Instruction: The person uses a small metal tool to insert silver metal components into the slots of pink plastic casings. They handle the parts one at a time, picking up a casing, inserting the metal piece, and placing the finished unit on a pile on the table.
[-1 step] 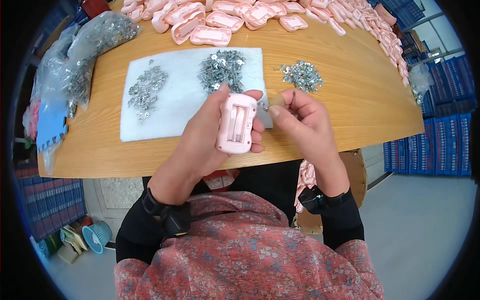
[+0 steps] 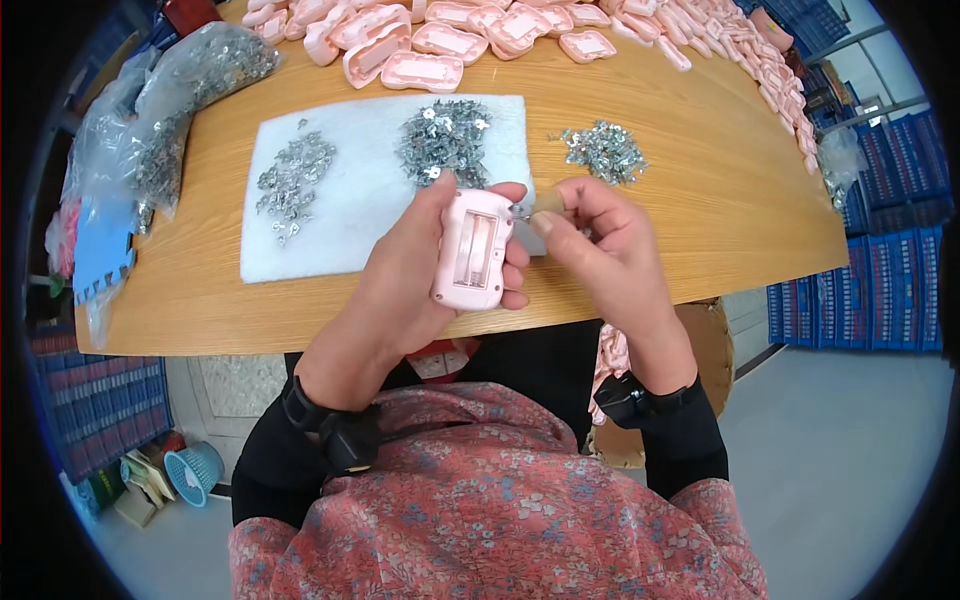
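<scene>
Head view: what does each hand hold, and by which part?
Left hand: pink casing, by its long sides. Right hand: apparently a small metal piece; gripped part unclear.

pink casing (image 2: pixel 474 250), white mat (image 2: pixel 370 180), silver metal pieces (image 2: pixel 443 140), red floral garment (image 2: pixel 490 500)

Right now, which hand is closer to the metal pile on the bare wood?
Right. Your right hand is this side of the metal pile; your left hand, holding the pink case, is farther left.
</scene>
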Demonstrator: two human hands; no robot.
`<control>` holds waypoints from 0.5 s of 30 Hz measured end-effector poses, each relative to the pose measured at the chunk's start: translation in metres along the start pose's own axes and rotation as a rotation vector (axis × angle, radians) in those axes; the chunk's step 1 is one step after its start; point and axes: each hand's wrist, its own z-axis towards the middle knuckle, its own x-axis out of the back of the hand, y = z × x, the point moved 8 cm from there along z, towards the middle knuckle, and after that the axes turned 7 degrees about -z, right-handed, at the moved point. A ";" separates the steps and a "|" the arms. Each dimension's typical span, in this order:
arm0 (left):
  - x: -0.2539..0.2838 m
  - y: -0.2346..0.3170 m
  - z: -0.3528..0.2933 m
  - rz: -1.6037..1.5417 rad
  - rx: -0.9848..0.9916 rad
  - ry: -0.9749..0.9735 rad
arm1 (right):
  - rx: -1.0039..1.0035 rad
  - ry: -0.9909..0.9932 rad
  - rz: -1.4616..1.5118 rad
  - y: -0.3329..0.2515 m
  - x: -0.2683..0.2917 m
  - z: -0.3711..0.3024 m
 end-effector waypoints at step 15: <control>0.008 -0.018 -0.004 -0.030 0.064 0.075 | 0.482 0.067 -0.913 -0.027 -0.025 -0.005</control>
